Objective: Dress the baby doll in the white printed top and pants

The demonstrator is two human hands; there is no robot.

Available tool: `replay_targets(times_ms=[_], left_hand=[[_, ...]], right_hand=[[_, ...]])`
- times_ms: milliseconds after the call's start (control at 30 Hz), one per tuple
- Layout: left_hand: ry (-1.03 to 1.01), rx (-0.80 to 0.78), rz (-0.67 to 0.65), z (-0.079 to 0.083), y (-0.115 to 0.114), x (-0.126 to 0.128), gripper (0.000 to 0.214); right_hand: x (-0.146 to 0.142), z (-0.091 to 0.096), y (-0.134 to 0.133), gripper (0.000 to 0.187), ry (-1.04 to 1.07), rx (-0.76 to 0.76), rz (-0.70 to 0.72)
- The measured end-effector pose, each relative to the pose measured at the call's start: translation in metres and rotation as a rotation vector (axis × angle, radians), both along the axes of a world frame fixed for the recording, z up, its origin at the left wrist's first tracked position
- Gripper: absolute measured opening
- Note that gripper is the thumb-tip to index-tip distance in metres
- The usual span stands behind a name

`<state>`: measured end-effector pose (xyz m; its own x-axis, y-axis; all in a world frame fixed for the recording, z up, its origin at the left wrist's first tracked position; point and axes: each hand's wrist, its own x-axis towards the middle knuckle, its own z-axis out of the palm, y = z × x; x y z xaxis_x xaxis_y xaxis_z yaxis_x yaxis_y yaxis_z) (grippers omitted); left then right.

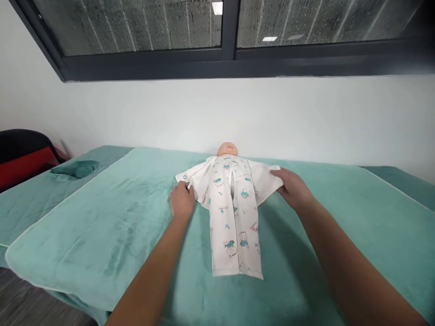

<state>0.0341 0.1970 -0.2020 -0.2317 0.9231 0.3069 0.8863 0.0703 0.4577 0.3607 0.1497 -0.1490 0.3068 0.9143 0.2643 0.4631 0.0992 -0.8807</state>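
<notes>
A baby doll (227, 148) lies on the bed with its head toward the wall. White baby trousers (234, 217) with teal and pink animal prints lie flat over its body, legs pointing toward me. A white baby shirt (267, 179) spreads out to both sides beneath them. My left hand (182, 199) is closed on the shirt's edge just below the left sleeve, thumb and fingers pinched together. On the other side, my right hand (292, 188) pinches the outer corner of the plain white flap and holds it spread. The doll's arms and legs are hidden by the cloth.
A teal plush cover (102, 226) with pale piping lies over the bed. A small dark teal cushion (75, 168) rests at the left, near a red and black chair (27, 160). Behind the bed stand a white wall (152, 113) and a dark-framed window (146, 63).
</notes>
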Motion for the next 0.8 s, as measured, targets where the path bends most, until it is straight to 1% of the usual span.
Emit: replay_targets(times_ms=[67,100,133,167,233,267,300,333,367,433,467,500,533,600,667,733,800], left_hand=[[-0.033,-0.011,0.007,0.001,-0.001,-0.001,0.02],[-0.04,-0.016,0.012,0.001,-0.002,-0.001,0.02],[-0.044,-0.02,0.016,0.002,-0.002,-0.001,0.02],[-0.049,-0.023,0.021,0.002,-0.002,-0.001,0.022],[-0.049,-0.028,0.023,0.002,-0.002,-0.001,0.026],[-0.047,-0.031,0.018,0.002,-0.002,-0.001,0.029],[-0.047,-0.031,0.008,0.001,-0.002,-0.001,0.032],[-0.054,-0.029,-0.005,0.001,-0.003,-0.001,0.034],[-0.068,-0.027,-0.021,0.001,-0.003,0.0,0.035],[-0.12,-0.017,-0.054,0.0,-0.005,0.001,0.032],[-0.153,-0.013,-0.074,0.0,-0.006,0.002,0.03],[-0.187,-0.008,-0.097,0.0,-0.008,0.003,0.028],[-0.221,-0.002,-0.123,0.0,-0.009,0.004,0.025],[-0.306,0.027,-0.183,0.0,-0.011,0.006,0.021],[-0.436,0.091,-0.258,-0.001,-0.013,0.009,0.019],[-0.627,0.162,-0.341,0.0,-0.014,0.012,0.021],[-0.825,0.195,-0.421,0.001,-0.014,0.016,0.023]], right_hand=[[-0.024,0.026,0.004,0.043,0.054,0.049,0.105],[-0.037,0.038,0.005,0.046,0.086,0.063,0.212],[-0.048,0.048,0.006,0.045,0.04,0.05,0.309],[-0.057,0.057,0.006,0.043,-0.057,-0.02,0.423],[-0.067,0.068,0.005,0.036,-0.243,-0.219,0.63],[-0.07,0.071,0.006,0.031,-0.294,-0.304,0.698],[-0.071,0.072,0.007,0.029,-0.297,-0.345,0.72],[-0.071,0.072,0.009,0.029,-0.266,-0.335,0.688],[-0.072,0.071,0.013,0.032,-0.22,-0.286,0.605],[-0.078,0.068,0.027,0.037,-0.153,-0.17,0.379],[-0.083,0.066,0.036,0.036,-0.154,-0.13,0.289],[-0.09,0.064,0.047,0.034,-0.178,-0.098,0.236],[-0.098,0.061,0.057,0.031,-0.22,-0.074,0.222],[-0.114,0.052,0.076,0.025,-0.335,-0.041,0.238],[-0.131,0.038,0.087,0.02,-0.472,-0.03,0.207],[-0.145,0.022,0.089,0.019,-0.607,0.001,0.126],[-0.155,0.009,0.083,0.022,-0.679,0.074,0.078]])
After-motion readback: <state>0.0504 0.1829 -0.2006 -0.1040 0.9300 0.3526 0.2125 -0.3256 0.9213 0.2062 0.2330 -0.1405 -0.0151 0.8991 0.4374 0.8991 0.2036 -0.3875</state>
